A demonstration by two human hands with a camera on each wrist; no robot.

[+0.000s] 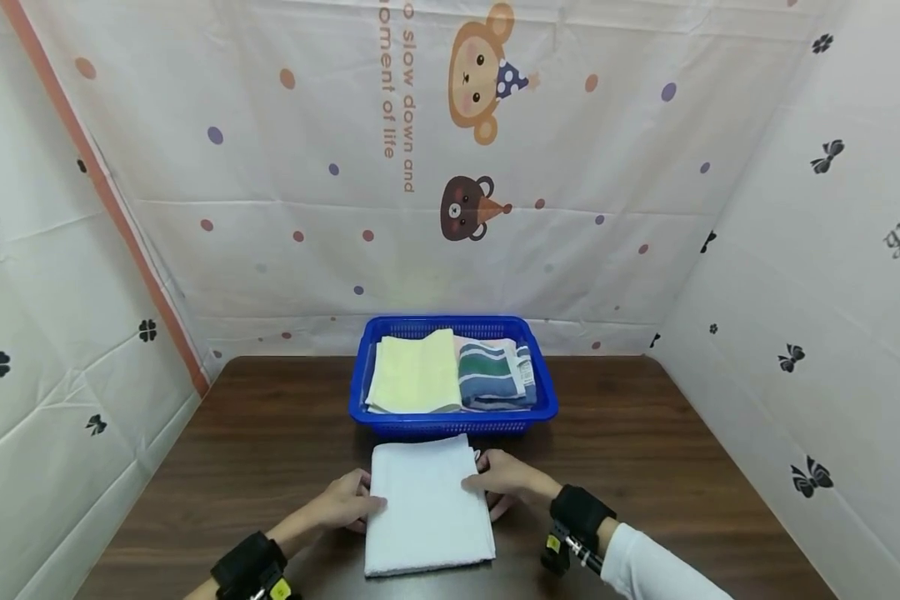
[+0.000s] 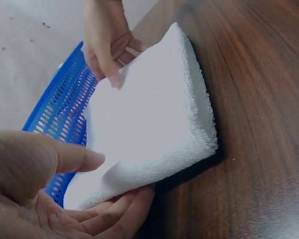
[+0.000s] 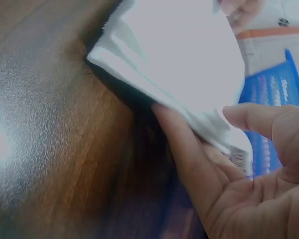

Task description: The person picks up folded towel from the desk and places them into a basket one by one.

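A folded white towel point(image 1: 429, 508) is held between both hands, in front of the basket and close over the table. My left hand point(image 1: 345, 502) grips its left edge, thumb on top and fingers underneath, as the left wrist view shows. On the opposite edge my right hand point(image 1: 512, 479) holds it the same way, with the thumb over the top and fingers below. In the right wrist view, the towel's layered side and a small printed label point(image 3: 238, 159) show near the right fingers point(image 3: 182, 137).
Behind the towel stands a blue plastic basket point(image 1: 453, 427) holding a folded yellow towel point(image 1: 414, 375) and a blue, green and white striped towel point(image 1: 491, 373). The brown wooden table point(image 1: 270, 433) meets printed white curtains point(image 1: 270, 250) at the back and sides.
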